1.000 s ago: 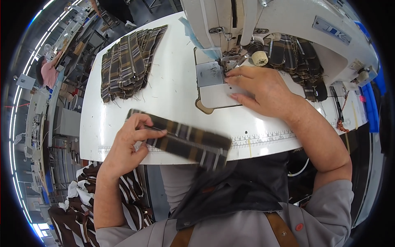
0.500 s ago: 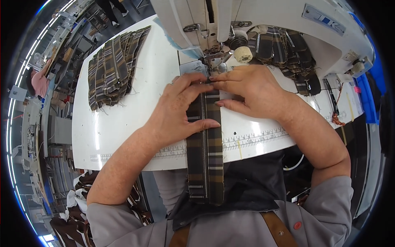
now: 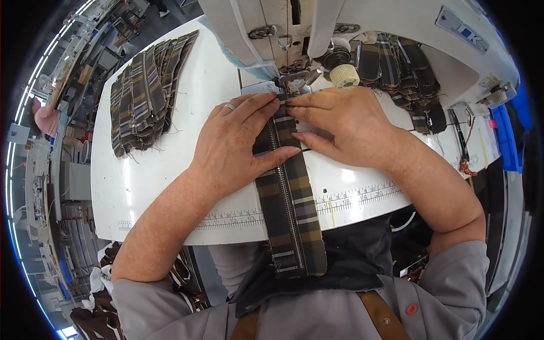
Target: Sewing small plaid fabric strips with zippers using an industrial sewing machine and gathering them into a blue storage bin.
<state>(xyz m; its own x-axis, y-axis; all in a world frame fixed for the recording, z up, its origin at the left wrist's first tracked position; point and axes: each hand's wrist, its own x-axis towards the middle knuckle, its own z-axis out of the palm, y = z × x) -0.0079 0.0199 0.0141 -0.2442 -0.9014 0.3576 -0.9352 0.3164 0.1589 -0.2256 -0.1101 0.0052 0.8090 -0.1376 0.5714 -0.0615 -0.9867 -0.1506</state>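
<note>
A long strip of dark plaid cloth with a metal zipper (image 3: 290, 212) runs from below the sewing machine's needle area (image 3: 294, 85) over the table's front edge and onto my lap. My left hand (image 3: 232, 130) lies on the strip's left side, fingers stretched toward the needle and thumb across the zipper. From the right, my right hand (image 3: 345, 124) presses its fingertips on the strip's upper end, its thumb apart at the right edge. Both hands are open and flat on the cloth. My fingertips and the machine's parts partly hide the strip's far end.
A pile of plaid zipper strips (image 3: 144, 93) lies on the table's left side. More plaid pieces (image 3: 396, 71) are heaped under the machine arm (image 3: 391, 17). A ruler scale (image 3: 362, 198) runs along the front of the white table (image 3: 164, 198). Blue bins (image 3: 510, 139) stand at right.
The strip's near end has swung to the right, so the strip now lies slanted. My hands keep nearly the same pose near the needle. The whole view has shifted slightly.
</note>
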